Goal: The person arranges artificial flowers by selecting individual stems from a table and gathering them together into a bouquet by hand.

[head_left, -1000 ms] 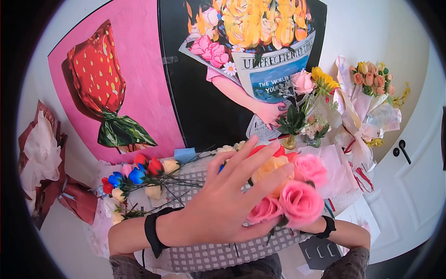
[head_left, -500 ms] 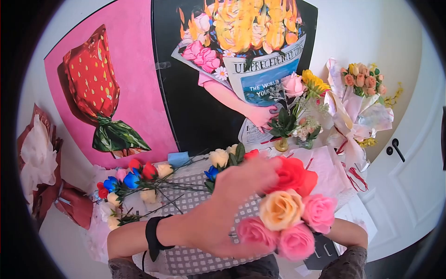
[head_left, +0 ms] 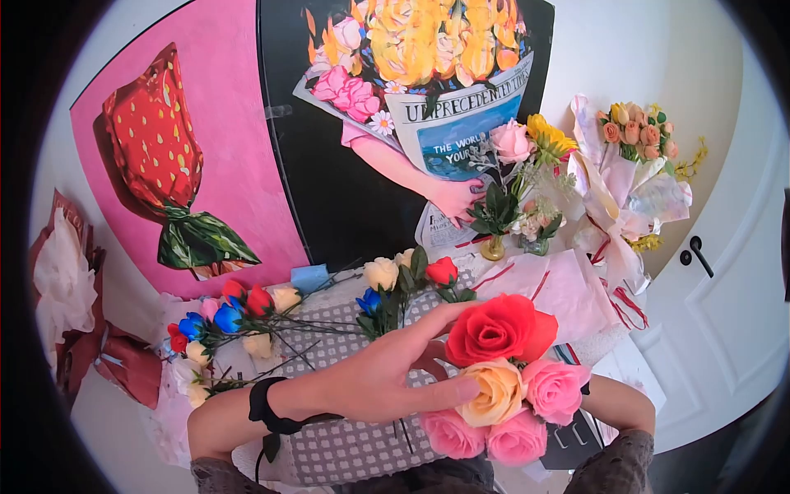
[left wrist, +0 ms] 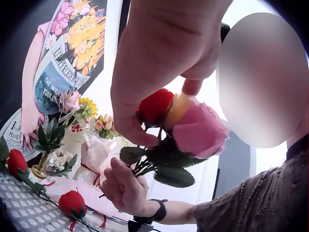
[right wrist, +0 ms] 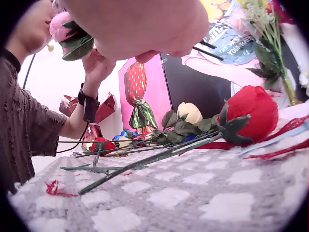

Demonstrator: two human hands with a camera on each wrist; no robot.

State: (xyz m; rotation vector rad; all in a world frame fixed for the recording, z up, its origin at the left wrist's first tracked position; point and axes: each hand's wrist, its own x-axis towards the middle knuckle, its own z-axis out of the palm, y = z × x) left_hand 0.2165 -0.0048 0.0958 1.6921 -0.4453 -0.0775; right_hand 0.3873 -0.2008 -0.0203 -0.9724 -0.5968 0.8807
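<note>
Near the right end of the gray-and-white checked cloth (head_left: pixel 362 457), the person is holding up a bunch of artificial-looking roses: a red rose (head_left: pixel 502 329), a peach rose (head_left: pixel 491 393) and three pink roses (head_left: pixel 517 436) crowding beside it. The left hand (head_left: pixel 378 376) is curving loosely bent fingers round the red rose's underside, its thumb standing apart and resting on the peach rose. Beneath the leaves (left wrist: pixel 175 177), the right hand (left wrist: pixel 123 188) is gripping the gathered stems (left wrist: pixel 144 167), fingers folded closed. The work appears to be settling the blossoms; doing it well probably means supporting each flower from below its head, nudging without squashing petals, and gripping firmly enough underneath that no stem is twisting.
</note>
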